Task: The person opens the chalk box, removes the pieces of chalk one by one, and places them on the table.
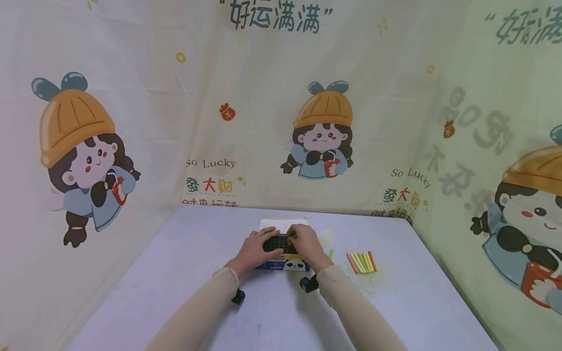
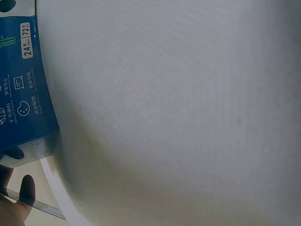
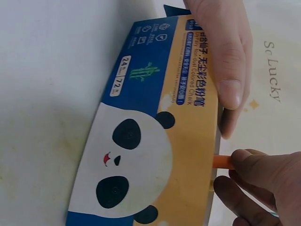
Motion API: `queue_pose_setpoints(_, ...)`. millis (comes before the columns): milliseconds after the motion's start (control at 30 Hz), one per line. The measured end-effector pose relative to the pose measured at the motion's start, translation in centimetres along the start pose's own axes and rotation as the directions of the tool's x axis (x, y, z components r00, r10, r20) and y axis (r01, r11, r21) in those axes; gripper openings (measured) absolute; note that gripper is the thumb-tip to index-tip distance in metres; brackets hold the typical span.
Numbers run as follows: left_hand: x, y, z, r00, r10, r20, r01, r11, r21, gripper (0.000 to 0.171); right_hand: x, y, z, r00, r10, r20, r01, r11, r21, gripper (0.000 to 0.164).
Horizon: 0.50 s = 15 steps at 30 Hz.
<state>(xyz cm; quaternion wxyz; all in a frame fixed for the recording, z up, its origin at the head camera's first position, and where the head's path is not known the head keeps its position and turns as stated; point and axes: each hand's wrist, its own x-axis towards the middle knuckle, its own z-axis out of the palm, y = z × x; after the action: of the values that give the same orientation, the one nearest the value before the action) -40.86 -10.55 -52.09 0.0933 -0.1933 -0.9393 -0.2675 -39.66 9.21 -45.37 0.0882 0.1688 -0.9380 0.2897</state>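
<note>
A blue and orange box of coloured chalk [image 1: 274,263] with a panda on its front stands on the table, its top uncovered and a dark grid inside. My left hand [image 1: 258,247] holds the box at its left end, thumb along the front edge and fingers across the top. Over the right part of the opening, my right hand [image 1: 306,243] pinches an orange chalk stick [image 3: 222,162] between thumb and finger. That stick's lower end is hidden behind the box front. In the left wrist view, the box's blue front [image 2: 21,84] shows at the left edge.
Right of the box, several pink, yellow and green chalk sticks [image 1: 362,263] lie in a row. A single green stick [image 1: 331,254] lies nearer the box. Behind the box is a white flap [image 1: 283,223]; a pale sheet [image 1: 326,238] lies beside it. Printed cloth [image 1: 263,136] encloses the table.
</note>
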Motion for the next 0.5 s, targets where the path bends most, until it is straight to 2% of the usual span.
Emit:
queue_pose_setpoints(167,0.0,0.1,0.0,1.000,0.001,0.000,-0.001,1.000,-0.002,0.075,0.1,-0.2,-0.5,1.000,-0.021,-0.008,0.021,1.000,-0.001,0.008)
queue_pose_setpoints(367,0.0,0.1,-0.1,1.000,-0.006,-0.001,0.006,1.000,0.004,0.074,0.3,-0.4,-1.1,0.995,-0.079,-0.067,0.076,0.996,-0.052,0.009)
queue_pose_setpoints(500,0.1,0.1,-0.1,1.000,-0.014,0.001,0.014,1.000,0.002,0.073,0.5,-0.5,-1.6,0.994,-0.081,-0.080,0.076,0.995,-0.066,0.009)
